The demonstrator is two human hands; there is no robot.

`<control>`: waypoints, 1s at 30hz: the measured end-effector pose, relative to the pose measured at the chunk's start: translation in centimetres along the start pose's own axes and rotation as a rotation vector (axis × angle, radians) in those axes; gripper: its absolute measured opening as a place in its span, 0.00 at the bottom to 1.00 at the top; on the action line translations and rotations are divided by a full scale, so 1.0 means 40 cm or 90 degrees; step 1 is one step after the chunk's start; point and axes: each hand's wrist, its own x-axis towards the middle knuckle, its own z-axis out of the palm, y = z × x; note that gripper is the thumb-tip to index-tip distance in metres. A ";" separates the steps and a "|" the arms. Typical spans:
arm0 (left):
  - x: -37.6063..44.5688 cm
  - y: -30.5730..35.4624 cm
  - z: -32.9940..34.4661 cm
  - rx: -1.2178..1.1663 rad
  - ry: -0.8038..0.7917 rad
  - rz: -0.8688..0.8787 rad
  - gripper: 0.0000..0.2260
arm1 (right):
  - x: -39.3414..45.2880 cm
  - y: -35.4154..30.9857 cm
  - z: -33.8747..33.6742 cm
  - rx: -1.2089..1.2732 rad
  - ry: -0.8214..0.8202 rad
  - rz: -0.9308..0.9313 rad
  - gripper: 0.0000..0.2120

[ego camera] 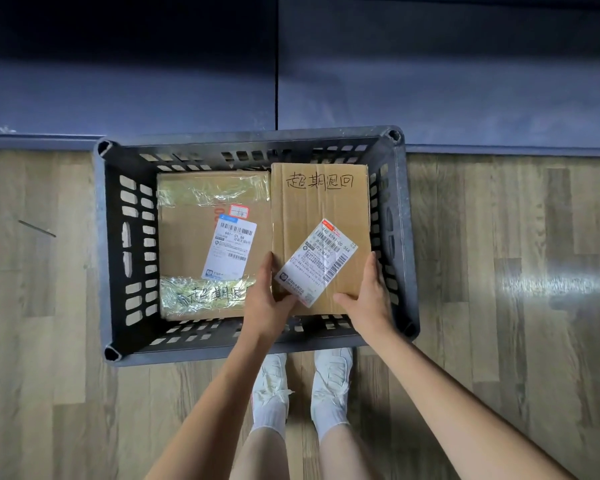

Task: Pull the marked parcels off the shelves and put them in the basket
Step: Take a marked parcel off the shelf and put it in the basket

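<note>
You are lowering a parcel [321, 216] into the right half of the grey basket [101, 237] at the centre of the frame, both hands clamped on its near end. Your left hand [265, 299] is gripping the near left corner, thumb lying over the white label [317, 261], fingers running up the left edge. Your right hand [369, 296] is holding the near right corner, thumb on top, fingers along the right side. The parcel is carrying handwritten marks near its far edge and is overlapping the taped box [205, 237] already lying in the left half of the basket.

To finish the step well, you are probably best keeping the parcel level and sliding it toward the right wall, so its left edge is clearing the taped box rather than riding up on it. Judging by the gap, the fit is looking tight; your right fingers could be getting pinched against the slotted wall, so consider letting go with that hand first. Whether the parcel's underside is already touching the basket floor cannot be told from here.
</note>
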 end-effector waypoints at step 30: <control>0.015 0.031 0.033 0.076 -0.020 0.001 0.35 | 0.013 -0.013 -0.013 -0.053 0.040 -0.045 0.45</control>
